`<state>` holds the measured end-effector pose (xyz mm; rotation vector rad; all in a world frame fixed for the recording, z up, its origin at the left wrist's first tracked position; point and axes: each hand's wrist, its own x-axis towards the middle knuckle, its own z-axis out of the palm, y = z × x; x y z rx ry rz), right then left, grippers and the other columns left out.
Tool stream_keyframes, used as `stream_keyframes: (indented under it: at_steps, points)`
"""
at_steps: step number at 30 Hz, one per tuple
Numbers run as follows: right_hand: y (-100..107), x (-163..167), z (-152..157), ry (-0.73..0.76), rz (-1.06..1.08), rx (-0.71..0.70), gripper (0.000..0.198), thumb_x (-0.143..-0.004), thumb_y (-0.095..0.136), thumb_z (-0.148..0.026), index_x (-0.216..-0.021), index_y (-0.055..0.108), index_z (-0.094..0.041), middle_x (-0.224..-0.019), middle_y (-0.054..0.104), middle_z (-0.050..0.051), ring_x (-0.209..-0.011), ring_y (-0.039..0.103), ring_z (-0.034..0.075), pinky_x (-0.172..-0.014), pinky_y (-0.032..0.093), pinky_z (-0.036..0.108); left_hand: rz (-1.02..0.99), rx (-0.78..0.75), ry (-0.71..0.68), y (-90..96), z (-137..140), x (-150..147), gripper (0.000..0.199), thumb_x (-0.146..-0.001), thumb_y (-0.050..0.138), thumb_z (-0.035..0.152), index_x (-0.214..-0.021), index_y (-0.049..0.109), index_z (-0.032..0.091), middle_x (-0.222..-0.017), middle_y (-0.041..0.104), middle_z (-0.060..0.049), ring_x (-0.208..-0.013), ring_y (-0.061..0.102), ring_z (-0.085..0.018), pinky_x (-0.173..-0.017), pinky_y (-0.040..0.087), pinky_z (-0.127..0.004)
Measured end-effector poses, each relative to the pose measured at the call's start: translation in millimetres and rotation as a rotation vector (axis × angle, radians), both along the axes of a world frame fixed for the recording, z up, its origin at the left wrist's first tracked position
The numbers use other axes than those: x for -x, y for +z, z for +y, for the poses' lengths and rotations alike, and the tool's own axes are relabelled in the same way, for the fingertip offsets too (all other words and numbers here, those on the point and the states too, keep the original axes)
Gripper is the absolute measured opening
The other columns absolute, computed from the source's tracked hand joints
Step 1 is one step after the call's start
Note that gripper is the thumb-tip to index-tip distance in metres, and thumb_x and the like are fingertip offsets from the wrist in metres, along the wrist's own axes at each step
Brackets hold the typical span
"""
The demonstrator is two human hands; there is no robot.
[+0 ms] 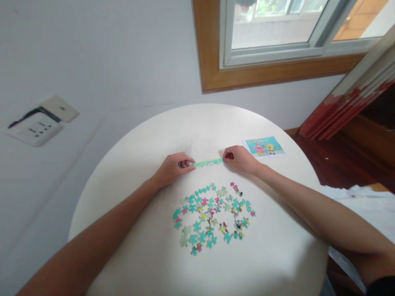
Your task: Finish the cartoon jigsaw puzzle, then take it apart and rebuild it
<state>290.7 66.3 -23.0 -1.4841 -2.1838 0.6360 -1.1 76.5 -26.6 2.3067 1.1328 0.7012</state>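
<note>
A narrow strip of joined jigsaw pieces (209, 163), turquoise with yellow-green markings, lies across the white table. At its left end, my left hand (175, 167) pinches the strip between thumb and fingers. My right hand (239, 159) grips the opposite end, its fingers curled closed. Nearer to me, a loose spread of jigsaw pieces (196, 226) in turquoise, pink, yellow and pale green covers part of the tabletop. Beside my right hand lies a reference picture card (264, 147) with a pink and a yellow cartoon figure.
The round white table (135, 255) stands close to the wall, under a wood-framed window (212, 49). A wall socket (38, 128) is at the left. To the right hang red and beige curtains (330, 111), and white papers or cloth (364, 209) lie beyond the table's edge.
</note>
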Motion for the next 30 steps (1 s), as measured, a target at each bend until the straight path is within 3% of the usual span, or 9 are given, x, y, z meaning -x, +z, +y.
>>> stream_keyframes:
  at_steps: [12,30]
  points:
    - [6,-2,1,-0.007,0.039,0.001,0.02,-0.075,0.05,-0.012,-0.075,0.069,-0.015,-0.071,0.068,0.006,-0.063,0.055,0.015,-0.063,0.038,0.028,0.053,-0.025,0.018,0.9,0,0,0.025,-0.092,0.054,0.033,-0.089,0.073,0.017,-0.082,0.069,-0.003,-0.068,0.056,-0.012,-0.065,0.042,-0.025]
    - [6,-2,0,-0.04,-0.002,0.01,0.018,-0.074,0.053,-0.014,-0.075,0.071,-0.016,-0.072,0.069,0.007,-0.062,0.055,0.015,-0.061,0.037,0.029,-0.002,0.071,0.01,3.4,4,7,0.019,-0.08,0.072,0.033,-0.091,0.075,0.018,-0.077,0.065,-0.001,-0.062,0.053,-0.01,-0.059,0.043,-0.023]
